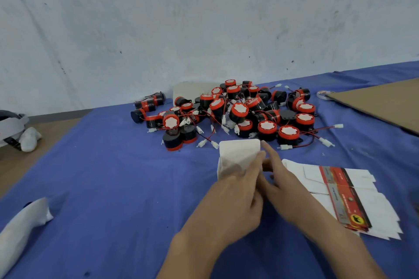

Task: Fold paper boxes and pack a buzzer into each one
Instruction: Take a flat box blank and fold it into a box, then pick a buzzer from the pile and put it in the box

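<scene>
Grips a white paper box (pixel 240 153) with the left hand (pixel 233 192), fingers curled over its near face and blurred by motion. Props the box upright on the blue cloth (pixel 113 176) covering the counter, just in front of the pile of buzzers (pixel 238 111). Lays the right hand (pixel 281 179) against the box's right side, index finger (pixel 271 152) stretched straight along that edge and touching the upper corner. Cannot tell whether the remaining fingers pinch the paper or only lie tucked beside it.

Shows the buzzers as black drums with red caps and white centres, trailing red and black wires with white plugs, heaped toward the pale wall (pixel 204 18). Has a stack of flat box blanks (pixel 340 190) lying just right of the right hand — white, crossed by a red, grey and black printed band. Shows a brown cardboard sheet (pixel 385 106) at the far right with a roll of tape (pixel 324 94) beside its corner. Shows a white cloth bundle (pixel 22 224) on the cloth at the near left, and a smaller white bundle (pixel 29 136) past the cloth's left edge on the bare brown surface.
</scene>
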The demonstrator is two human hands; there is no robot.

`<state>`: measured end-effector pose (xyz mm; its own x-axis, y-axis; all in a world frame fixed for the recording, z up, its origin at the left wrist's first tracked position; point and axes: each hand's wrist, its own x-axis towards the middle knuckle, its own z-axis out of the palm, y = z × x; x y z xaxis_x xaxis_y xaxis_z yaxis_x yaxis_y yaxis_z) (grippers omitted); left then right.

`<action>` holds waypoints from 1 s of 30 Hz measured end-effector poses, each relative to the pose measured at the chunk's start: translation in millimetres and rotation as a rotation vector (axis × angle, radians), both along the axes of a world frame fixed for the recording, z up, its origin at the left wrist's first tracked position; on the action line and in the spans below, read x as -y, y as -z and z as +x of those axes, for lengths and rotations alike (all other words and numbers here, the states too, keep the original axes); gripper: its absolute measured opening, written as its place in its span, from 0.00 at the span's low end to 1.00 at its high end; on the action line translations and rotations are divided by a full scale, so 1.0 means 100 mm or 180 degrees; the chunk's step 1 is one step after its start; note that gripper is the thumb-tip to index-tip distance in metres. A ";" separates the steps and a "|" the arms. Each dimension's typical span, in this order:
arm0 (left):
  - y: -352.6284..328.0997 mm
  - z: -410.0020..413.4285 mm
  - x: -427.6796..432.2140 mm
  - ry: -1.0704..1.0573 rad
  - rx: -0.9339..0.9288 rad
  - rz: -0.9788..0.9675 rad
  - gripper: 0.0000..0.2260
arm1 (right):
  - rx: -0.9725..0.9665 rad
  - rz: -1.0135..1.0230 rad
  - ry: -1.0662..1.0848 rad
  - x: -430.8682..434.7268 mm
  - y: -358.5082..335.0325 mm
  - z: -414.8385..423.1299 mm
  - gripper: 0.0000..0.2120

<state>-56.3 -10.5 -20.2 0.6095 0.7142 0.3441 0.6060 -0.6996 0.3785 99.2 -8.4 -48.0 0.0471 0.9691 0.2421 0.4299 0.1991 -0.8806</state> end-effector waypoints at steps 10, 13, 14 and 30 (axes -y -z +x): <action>-0.34 -0.11 -0.61 -0.1168 0.1850 -0.0255 0.12 | 0.0057 0.0138 0.0605 -0.05 0.00 0.14 0.38; -0.30 0.05 -1.12 -0.1313 0.1280 -0.0552 0.15 | -0.0225 0.0436 0.0654 -0.04 -0.06 0.15 0.39; -0.27 0.11 -1.27 -0.1246 0.1128 -0.0647 0.16 | -0.0287 0.0508 0.0706 -0.03 -0.08 0.16 0.39; -0.90 0.31 -1.97 -0.1653 0.2517 -0.0198 0.11 | -0.0620 0.0770 0.1490 0.11 -0.30 0.48 0.36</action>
<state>-25.4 186.9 69.7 -0.1832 0.8615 0.4735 0.3879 -0.3793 0.8401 147.2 -18.9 -18.1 0.5248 0.7520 0.3988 0.3550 0.2324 -0.9055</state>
